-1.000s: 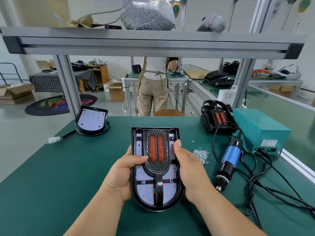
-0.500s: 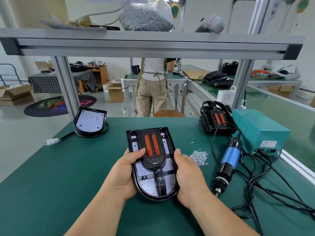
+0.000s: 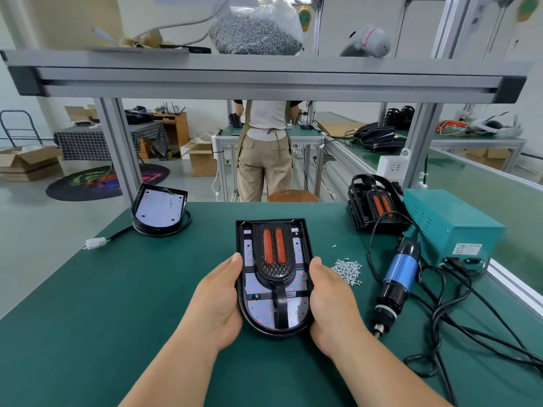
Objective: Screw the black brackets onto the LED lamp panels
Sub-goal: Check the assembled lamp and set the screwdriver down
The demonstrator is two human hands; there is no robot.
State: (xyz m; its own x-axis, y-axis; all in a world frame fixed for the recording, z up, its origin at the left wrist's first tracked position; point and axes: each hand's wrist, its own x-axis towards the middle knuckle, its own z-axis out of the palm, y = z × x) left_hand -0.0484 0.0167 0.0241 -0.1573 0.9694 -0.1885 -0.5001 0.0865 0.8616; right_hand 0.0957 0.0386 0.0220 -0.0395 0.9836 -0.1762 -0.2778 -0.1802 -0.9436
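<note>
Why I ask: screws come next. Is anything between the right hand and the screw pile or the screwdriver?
Nothing visible does. The right hand holds the lamp panel by its right edge; the screw pile lies on bare mat just right of it, and the screwdriver lies beyond the pile.

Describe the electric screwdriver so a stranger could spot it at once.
Start at the teal power box on the right side of the green table. Lying just in front of it is the electric screwdriver. It alone has a bright blue barrel and black nose, right of the loose screw pile.
</note>
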